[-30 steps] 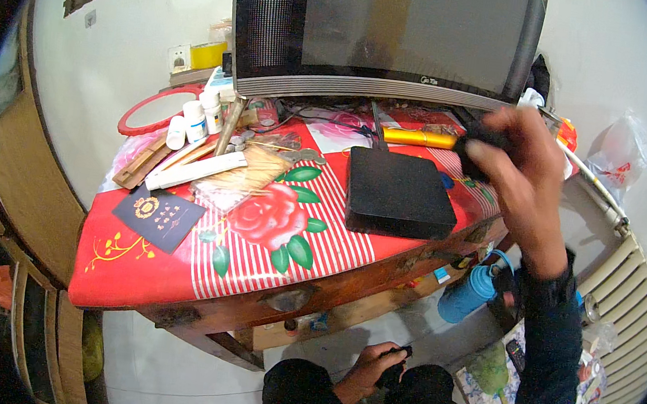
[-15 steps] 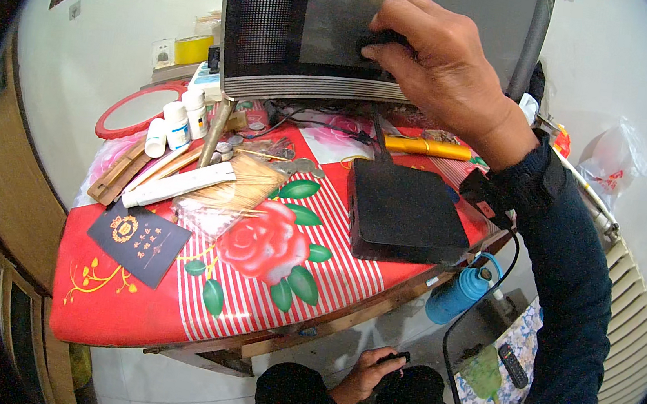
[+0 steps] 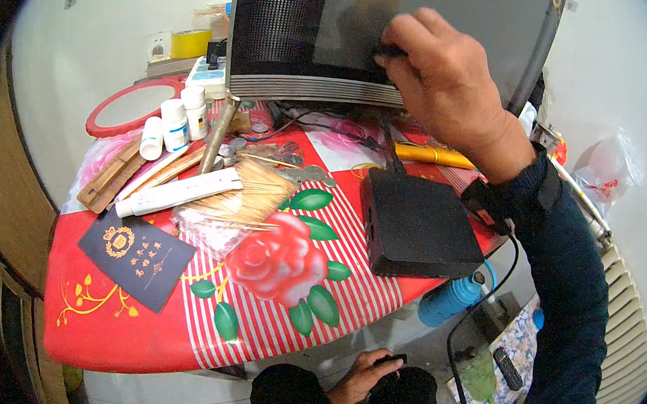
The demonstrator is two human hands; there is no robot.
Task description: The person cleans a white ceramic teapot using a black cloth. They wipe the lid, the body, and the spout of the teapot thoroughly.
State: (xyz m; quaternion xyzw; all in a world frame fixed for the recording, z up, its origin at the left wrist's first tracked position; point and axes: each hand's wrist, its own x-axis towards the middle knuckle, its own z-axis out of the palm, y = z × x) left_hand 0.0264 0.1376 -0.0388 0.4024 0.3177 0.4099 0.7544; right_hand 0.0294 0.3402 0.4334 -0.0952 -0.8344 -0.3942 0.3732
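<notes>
My right hand (image 3: 457, 90) is raised in front of the dark screen (image 3: 342, 26) of a television or monitor. Its fingers pinch a small black thing (image 3: 389, 50), mostly hidden by the hand; its kind cannot be made out. The thing is at or close to the glass, over the lower middle of the screen. Down in my lap, my left hand (image 3: 356, 380) rests between my knees, its fingers closed round a small black object (image 3: 391, 358) that I cannot identify. Below the screen, a flat black box (image 3: 424, 224) stands on the table's right side.
The red flowered tablecloth (image 3: 112, 337) holds white bottles (image 3: 175, 125), a white tube (image 3: 178, 192), toothpicks (image 3: 262, 188), coins, a dark booklet (image 3: 136, 257) and a red-rimmed mirror (image 3: 130, 107). A black cable (image 3: 450, 349) hangs beside my right arm. A blue flask (image 3: 449, 298) stands beyond the table edge.
My right hand has shifted slightly right and down against the screen, still pinching the black thing. My left hand stays in my lap. The whole view has tilted a little.
</notes>
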